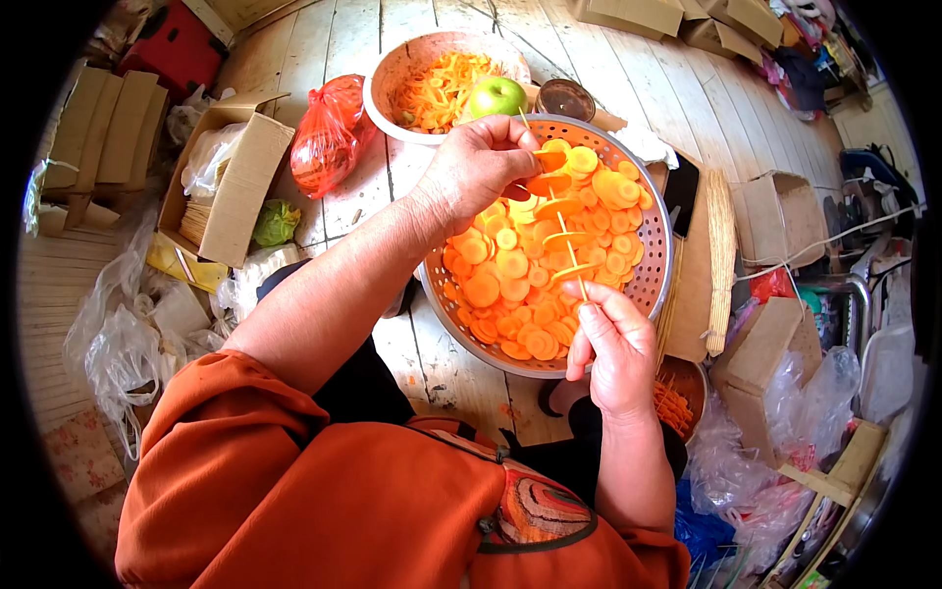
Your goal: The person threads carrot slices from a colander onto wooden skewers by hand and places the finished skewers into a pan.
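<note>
A thin wooden skewer (563, 224) slants above the colander, with several carrot slices (557, 208) threaded on it and spaced apart. My right hand (614, 339) pinches its near end between thumb and fingers. At the far end, my left hand (489, 166) grips the topmost carrot slice on the skewer, whose tip sticks out past my fingers. Below both hands, a perforated metal colander (655, 254) holds a heap of loose round carrot slices (515, 294). My left hand covers part of its far left rim.
Beyond the colander sits a basin (379, 85) of carrot peelings with a green apple (498, 97) at its edge. A red plastic bag (331, 136) is left of it. On the right are a skewer bundle (721, 258), a dark phone (683, 193) and a bowl of carrot skewers (673, 401).
</note>
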`<state>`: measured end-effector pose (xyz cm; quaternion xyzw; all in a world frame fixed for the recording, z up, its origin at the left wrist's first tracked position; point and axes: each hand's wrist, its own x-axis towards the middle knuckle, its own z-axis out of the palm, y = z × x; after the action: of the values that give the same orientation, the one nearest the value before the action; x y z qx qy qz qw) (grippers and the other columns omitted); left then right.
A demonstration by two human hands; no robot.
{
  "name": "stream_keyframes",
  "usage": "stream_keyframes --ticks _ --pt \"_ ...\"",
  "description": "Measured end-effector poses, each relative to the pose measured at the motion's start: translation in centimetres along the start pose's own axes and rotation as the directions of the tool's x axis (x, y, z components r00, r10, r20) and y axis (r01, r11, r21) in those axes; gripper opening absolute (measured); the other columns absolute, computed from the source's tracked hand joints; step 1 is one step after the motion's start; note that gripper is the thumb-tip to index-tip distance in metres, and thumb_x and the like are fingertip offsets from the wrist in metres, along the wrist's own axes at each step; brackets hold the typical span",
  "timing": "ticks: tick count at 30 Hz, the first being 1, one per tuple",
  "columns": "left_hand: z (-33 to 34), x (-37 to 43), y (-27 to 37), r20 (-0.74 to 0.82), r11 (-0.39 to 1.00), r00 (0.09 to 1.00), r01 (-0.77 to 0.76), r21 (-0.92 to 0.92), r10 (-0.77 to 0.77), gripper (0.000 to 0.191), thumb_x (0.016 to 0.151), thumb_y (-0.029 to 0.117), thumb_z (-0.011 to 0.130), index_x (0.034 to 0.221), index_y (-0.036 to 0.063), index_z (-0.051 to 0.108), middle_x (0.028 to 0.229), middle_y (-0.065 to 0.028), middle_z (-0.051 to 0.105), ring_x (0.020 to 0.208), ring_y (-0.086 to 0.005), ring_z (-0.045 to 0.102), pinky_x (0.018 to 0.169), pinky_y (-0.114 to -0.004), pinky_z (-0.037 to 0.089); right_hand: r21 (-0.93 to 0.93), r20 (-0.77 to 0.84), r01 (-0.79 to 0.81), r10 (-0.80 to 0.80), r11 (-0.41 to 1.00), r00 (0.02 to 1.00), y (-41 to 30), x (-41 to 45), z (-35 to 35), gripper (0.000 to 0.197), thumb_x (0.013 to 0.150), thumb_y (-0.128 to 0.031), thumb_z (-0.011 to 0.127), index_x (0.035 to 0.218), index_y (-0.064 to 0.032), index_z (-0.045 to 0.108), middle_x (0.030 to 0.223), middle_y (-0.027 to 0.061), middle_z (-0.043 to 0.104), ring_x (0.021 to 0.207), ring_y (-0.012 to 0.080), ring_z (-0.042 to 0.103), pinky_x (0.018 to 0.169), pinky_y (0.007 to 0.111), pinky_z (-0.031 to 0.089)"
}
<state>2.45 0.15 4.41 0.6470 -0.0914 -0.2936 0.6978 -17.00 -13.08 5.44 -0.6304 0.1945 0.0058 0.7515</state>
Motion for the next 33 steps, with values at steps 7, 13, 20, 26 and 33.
stream_keyframes --ticks 7,13,20,26,33 --pt "0.3 -0.1 0.1 -0.037 1.000 0.999 0.001 0.030 0.000 0.006 0.083 0.004 0.058 0.088 0.0067 0.057 0.082 -0.0012 0.060 0.074 -0.0119 0.061 0.067 -0.026 0.054 0.007 0.001 -0.018 0.018 1.000 1.000 0.0 0.1 -0.2 0.023 0.093 -0.010 0.050 0.111 0.0033 0.057 0.053 0.0006 0.049 0.039 0.0066 0.044 0.039 0.019 0.037" --pt "-1.0 0.1 0.4 -0.045 0.752 0.996 -0.025 0.659 0.072 0.013 0.075 0.011 0.062 0.085 0.0037 0.060 0.075 -0.0058 0.064 0.071 -0.0155 0.064 0.065 -0.030 0.052 0.117 -0.078 0.044 -0.035 0.992 0.996 0.4 0.3 -1.0 0.024 0.093 -0.008 0.049 0.112 0.0062 0.055 0.100 0.0109 0.064 0.043 0.0068 0.048 0.038 0.020 0.040" --pt "1.4 -1.9 -4.0 0.238 -0.119 0.812 -0.350 0.929 -0.533 0.026 0.073 0.025 0.062 0.090 0.0075 0.069 0.086 -0.0105 0.068 0.083 -0.0247 0.067 0.070 -0.035 0.052 0.076 -0.054 0.014 -0.010 0.997 0.998 0.2 0.3 -0.4 0.024 0.093 -0.010 0.050 0.111 0.0033 0.058 0.058 0.0033 0.054 0.039 0.0072 0.045 0.038 0.020 0.037" --pt "2.3 -2.6 -4.5 0.227 -0.133 0.813 -0.347 0.928 -0.536 0.025 0.075 0.022 0.062 0.094 0.0068 0.068 0.093 -0.0100 0.068 0.089 -0.0246 0.066 0.074 -0.034 0.051 0.064 -0.047 -0.014 0.017 0.998 0.999 0.1 0.0 -0.3 0.023 0.093 -0.011 0.050 0.110 0.0020 0.059 0.052 0.0008 0.049 0.038 0.0070 0.043 0.038 0.019 0.037" --pt "-0.1 -0.2 -1.5 0.129 0.624 0.966 0.039 0.781 -0.223 0.018 0.072 0.014 0.069 0.081 0.0027 0.059 0.071 -0.0079 0.064 0.059 -0.0159 0.063 0.056 -0.028 0.050 0.062 -0.051 -0.004 0.007 0.998 0.999 0.0 -0.1 -0.3 0.023 0.093 -0.011 0.050 0.110 0.0028 0.058 0.052 0.0006 0.049 0.038 0.0067 0.043 0.038 0.019 0.037"
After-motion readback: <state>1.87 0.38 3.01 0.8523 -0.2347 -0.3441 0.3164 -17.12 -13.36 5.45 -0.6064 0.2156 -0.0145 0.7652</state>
